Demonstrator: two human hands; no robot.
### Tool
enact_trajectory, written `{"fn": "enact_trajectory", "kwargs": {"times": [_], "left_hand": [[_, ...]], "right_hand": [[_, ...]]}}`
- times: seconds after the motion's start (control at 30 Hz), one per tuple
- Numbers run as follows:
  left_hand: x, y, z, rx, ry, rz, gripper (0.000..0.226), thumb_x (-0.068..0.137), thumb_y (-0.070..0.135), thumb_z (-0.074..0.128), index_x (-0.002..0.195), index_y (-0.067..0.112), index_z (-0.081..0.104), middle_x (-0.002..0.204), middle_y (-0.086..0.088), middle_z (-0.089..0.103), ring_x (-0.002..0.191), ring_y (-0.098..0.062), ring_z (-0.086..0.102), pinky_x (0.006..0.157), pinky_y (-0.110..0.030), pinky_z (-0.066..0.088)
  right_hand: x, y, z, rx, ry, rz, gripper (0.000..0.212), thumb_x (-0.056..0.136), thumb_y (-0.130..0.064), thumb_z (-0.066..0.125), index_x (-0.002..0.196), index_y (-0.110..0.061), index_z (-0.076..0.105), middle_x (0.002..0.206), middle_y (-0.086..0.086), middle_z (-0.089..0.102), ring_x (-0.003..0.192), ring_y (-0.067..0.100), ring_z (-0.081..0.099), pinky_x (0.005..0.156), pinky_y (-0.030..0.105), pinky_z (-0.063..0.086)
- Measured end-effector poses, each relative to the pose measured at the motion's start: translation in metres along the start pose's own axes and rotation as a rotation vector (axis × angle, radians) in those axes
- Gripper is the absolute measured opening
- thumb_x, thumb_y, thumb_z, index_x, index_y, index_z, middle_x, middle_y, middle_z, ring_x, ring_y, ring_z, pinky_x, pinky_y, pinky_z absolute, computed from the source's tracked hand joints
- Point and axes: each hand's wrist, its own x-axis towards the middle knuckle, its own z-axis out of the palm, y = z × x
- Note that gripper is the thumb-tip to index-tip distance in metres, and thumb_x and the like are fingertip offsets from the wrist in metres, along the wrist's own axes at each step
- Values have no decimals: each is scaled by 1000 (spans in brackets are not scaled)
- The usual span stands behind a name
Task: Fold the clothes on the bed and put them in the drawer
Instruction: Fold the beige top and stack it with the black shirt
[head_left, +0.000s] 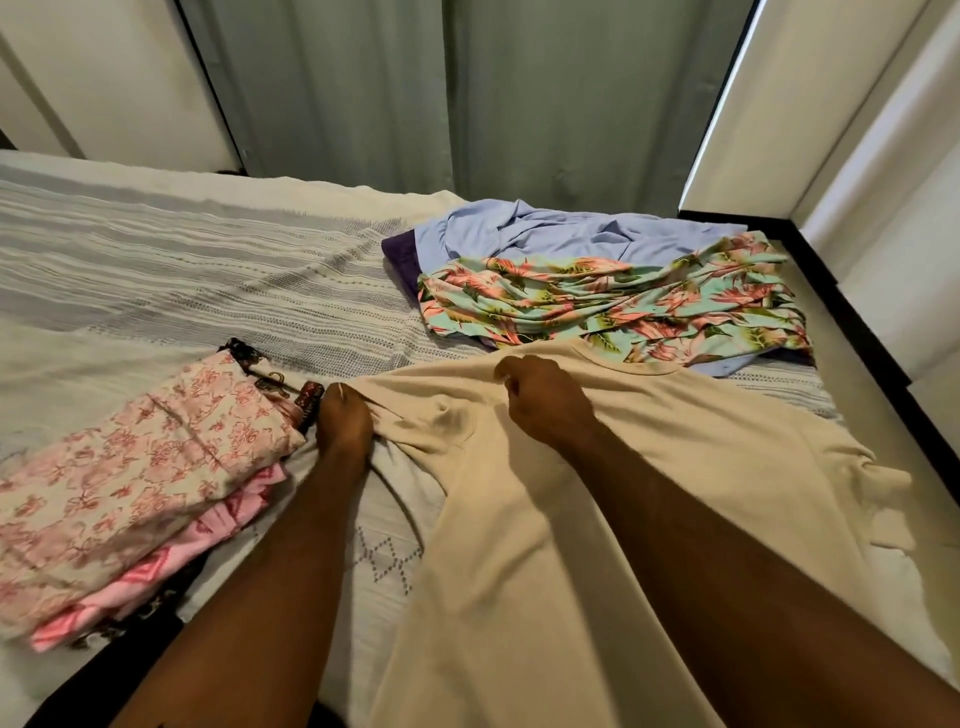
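both hands grip a cream shirt (597, 519) spread over the near right part of the bed (156, 280): the left hand (343, 423) pinches its left edge, the right hand (545, 405) bunches fabric below the neckline. a folded pink pile (130, 467) sits at the near left edge, with a floral garment (597, 301) and a blue garment (545, 234) heaped at the far right corner.

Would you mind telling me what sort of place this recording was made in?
Most likely a bedroom at home. A bed with a striped woven cover fills the view, a folded stack of clothes sits on it beside unfolded garments, and long curtains hang behind.
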Motion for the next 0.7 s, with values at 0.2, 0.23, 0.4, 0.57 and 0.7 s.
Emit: {"fn": "enact_trajectory", "kwargs": {"times": [0.2, 0.23, 0.4, 0.57, 0.7], "left_hand": [[11, -8, -1, -185, -126, -122, 13, 70, 24, 56, 67, 14, 63, 91, -9, 64, 81, -29, 62, 59, -45, 56], [6, -7, -1, -231, -130, -117, 13, 74, 24, 57, 66, 14, 62, 89, -5, 62, 78, -24, 61, 56, -42, 55], [14, -29, 2, -131, -138, 54, 35, 72, 48, 76, 97, 28, 61, 101, -2, 71, 91, -21, 70, 80, -42, 59], [10, -25, 1, -76, -90, 47, 18, 86, 36, 64, 101, 26, 62, 98, -3, 70, 87, -25, 68, 79, -45, 58], [18, -32, -5, -228, -153, 2, 18, 86, 34, 50, 84, 25, 66, 98, -15, 69, 92, -35, 67, 83, -52, 57]], "right_hand": [[56, -23, 23, -275, -117, -88, 50, 94, -37, 65, 141, -36, 48, 148, 8, 42, 132, 29, 46, 105, 52, 42], [63, -26, 24, -328, -96, -109, 40, 95, -36, 63, 135, -33, 56, 142, 8, 47, 127, 28, 49, 103, 50, 43], [87, -46, 30, -293, 134, -1, 23, 97, -26, 59, 119, -23, 65, 115, 4, 69, 104, 25, 65, 88, 41, 52], [47, -85, 60, -80, 192, -174, 36, 92, -30, 60, 127, -21, 57, 119, 7, 65, 106, 30, 62, 87, 42, 52], [4, -93, 111, 77, -77, -154, 78, 93, -43, 55, 157, -15, 19, 163, 10, 24, 149, 28, 26, 122, 47, 20]]}}
